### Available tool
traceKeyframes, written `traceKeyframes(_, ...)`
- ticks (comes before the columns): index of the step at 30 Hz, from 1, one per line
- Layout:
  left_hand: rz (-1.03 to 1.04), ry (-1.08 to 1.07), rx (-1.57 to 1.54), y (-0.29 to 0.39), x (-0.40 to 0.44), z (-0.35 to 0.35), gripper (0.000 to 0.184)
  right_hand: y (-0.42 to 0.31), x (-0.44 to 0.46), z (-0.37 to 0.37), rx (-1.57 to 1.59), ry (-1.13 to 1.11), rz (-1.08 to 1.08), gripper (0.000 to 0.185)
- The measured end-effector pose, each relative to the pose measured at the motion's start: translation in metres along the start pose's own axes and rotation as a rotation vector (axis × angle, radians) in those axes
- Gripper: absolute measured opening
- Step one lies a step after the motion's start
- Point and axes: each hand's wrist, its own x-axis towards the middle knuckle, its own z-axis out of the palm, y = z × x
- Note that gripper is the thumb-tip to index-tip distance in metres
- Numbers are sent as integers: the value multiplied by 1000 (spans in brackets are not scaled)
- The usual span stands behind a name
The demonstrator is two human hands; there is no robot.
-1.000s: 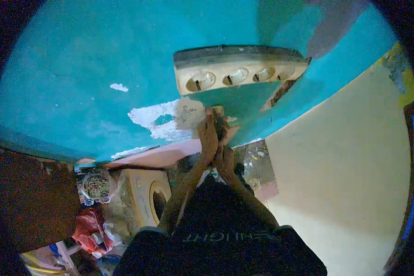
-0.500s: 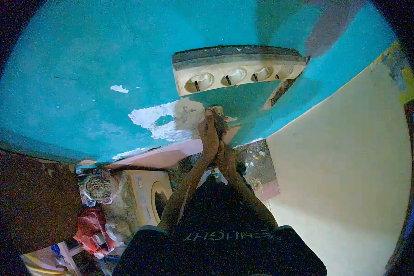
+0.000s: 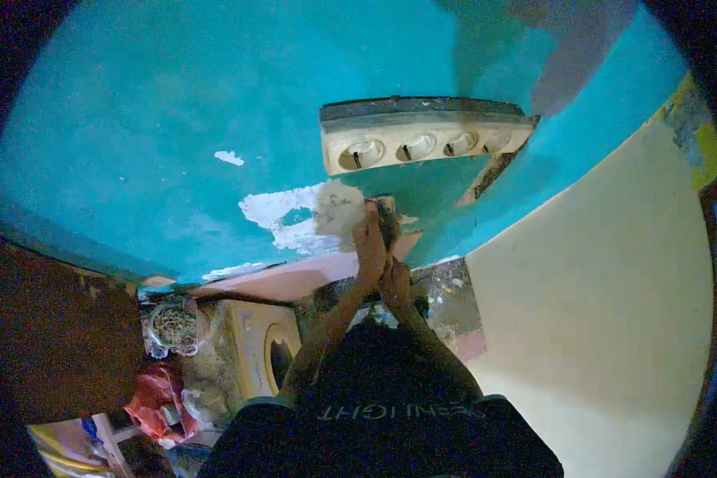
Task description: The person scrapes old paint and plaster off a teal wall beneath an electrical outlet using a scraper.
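Observation:
My left hand [image 3: 368, 243] is closed around a small dark hand tool [image 3: 386, 215] with a paler top end, its exact kind hidden by my fingers. The tool's upper end is against or very near the turquoise wall [image 3: 175, 215], just right of a bare white patch [image 3: 303, 223]. Lower down, my right hand [image 3: 397, 279] is closed at the tool's lower end, close against my left hand. Its fingers are partly hidden. Above both hands, a long cream socket strip [image 3: 430, 147] with several round outlets is fixed to the wall.
A cream panel [image 3: 589, 295] stands on the right. At lower left are a cream box-like appliance [image 3: 255, 331] with a round opening, a patterned ornament [image 3: 174, 325] and a red bag [image 3: 158, 402]. A dark brown panel [image 3: 64, 342] lies along the left.
The view has shifted slightly, so the wall and socket strip sit lower and further right. My hands appear slightly lower, both still closed together at the tool.

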Motion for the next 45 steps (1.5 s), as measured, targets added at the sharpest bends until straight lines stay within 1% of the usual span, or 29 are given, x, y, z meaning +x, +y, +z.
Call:
traceKeyframes(1,-11,-2,4,4,-1,1,53,-16,4,-5,1,-1,-1,46)
traceKeyframes(2,-15,-3,6,11,4,0,53,-32,7,-13,26,-66,99,45)
traceKeyframes(4,102,-102,87,16,10,-7,43,-57,2,-24,47,-137,228,44)
traceKeyframes(7,128,-88,64,14,14,-4,45,-69,8,-23,207,-51,73,41)
traceKeyframes(9,68,-60,116,-6,14,-11,51,-43,-4,-19,91,30,-383,37)
traceKeyframes(10,-1,-31,171,-14,12,-13,57,-14,-7,-10,88,28,-389,37)
traceKeyframes(12,-94,-7,119,13,0,-2,57,44,-10,11,-334,76,-321,35)
traceKeyframes(13,-66,-19,131,25,-3,2,57,17,-7,3,-336,71,-317,35)
traceKeyframes(15,-59,-26,146,25,-6,0,57,-28,-9,-11,109,-35,160,34)
traceKeyframes(16,-11,-68,131,20,-1,-3,57,-18,-13,-8,105,-38,167,34)
traceKeyframes(18,55,-115,111,16,4,-4,58,0,-9,-2,-362,130,-335,36)
traceKeyframes(19,36,-70,128,12,-1,-4,58,0,-8,-2,-364,133,-343,36)
traceKeyframes(21,22,-20,138,12,-5,-4,58,-4,-9,0,-66,-9,20,39)
traceKeyframes(22,-7,-30,147,17,-5,-4,58,-22,-7,-4,-66,-11,11,39)
traceKeyframes(24,-56,-33,162,18,-9,-8,58,-46,-18,-14,110,-47,177,42)
traceKeyframes(25,-40,-37,149,15,-9,-8,58,-25,-23,-8,108,-50,188,42)
traceKeyframes(27,-24,-49,135,9,-4,-7,58,29,-23,7,-634,60,-393,37)
traceKeyframes(28,10,-54,118,5,-4,-8,57,10,-22,-1,-637,58,-384,37)
traceKeyframes(30,44,-57,98,2,-7,-9,56,-26,-18,-16,244,-104,206,43)
traceKeyframes(31,26,-53,112,5,-8,-8,56,-23,-18,-15,244,-104,203,43)
traceKeyframes(33,24,-47,120,14,-7,-4,56,-8,-13,-10,-433,367,-821,45)
traceKeyframes(34,32,-29,146,21,-5,-1,56,10,-8,1,-429,373,-831,45)
traceKeyframes(36,7,1,185,27,-14,-3,56,51,-24,23,-730,108,-377,44)
traceKeyframes(37,14,-36,173,30,-13,-3,56,27,-25,13,-725,96,-366,44)
traceKeyframes(39,24,-73,165,29,-13,-8,56,-18,-15,-9,59,-187,322,49)
traceKeyframes(40,-32,-111,149,22,-12,-12,52,-21,-17,-10,61,-190,321,49)
traceKeyframes(42,-71,-150,130,0,-5,-23,49,-26,-18,-15,193,-144,120,48)
traceKeyframes(44,239,34,218,-33,-2,-37,44,-49,-21,-33,196,-138,185,47)
traceKeyframes(45,240,30,224,-29,-9,-36,44,-59,-25,-41,196,-131,274,45)
